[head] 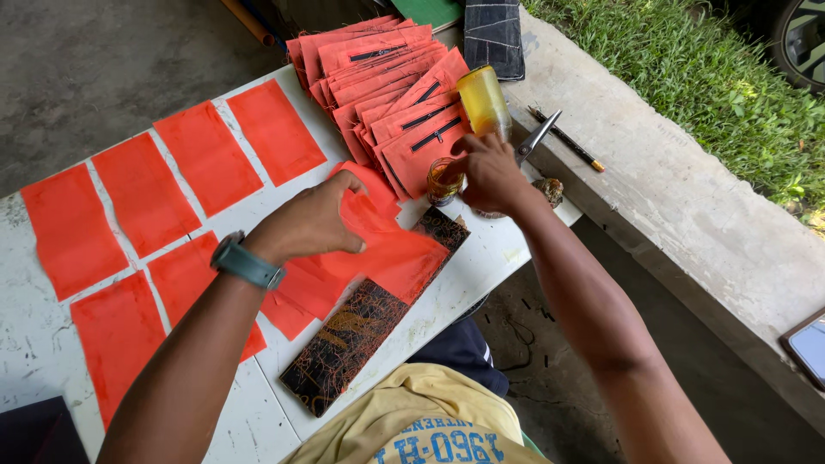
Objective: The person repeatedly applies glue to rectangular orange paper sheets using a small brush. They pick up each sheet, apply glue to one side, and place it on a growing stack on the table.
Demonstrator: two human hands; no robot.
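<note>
My left hand (pixel 309 219), with a grey watch on the wrist, presses on an orange-red paper sheet (pixel 391 249) that lies partly over a long dark patterned board (pixel 352 331). My right hand (pixel 490 172) reaches to a small glass jar of amber liquid (pixel 444 182) at the table's far edge, fingers around its top. A yellow plastic bottle (pixel 484 101) stands just behind that hand. A fanned pile of folded orange-red envelopes (pixel 387 86) with dark strips lies beyond the jar.
Several flat orange-red sheets (pixel 206 159) are laid out in rows on the white table (pixel 39 344). Scissors (pixel 537 137) and a pencil (pixel 567 139) rest on the concrete ledge (pixel 687 198). Grass lies beyond; a dark folded cloth (pixel 492 34) sits behind the pile.
</note>
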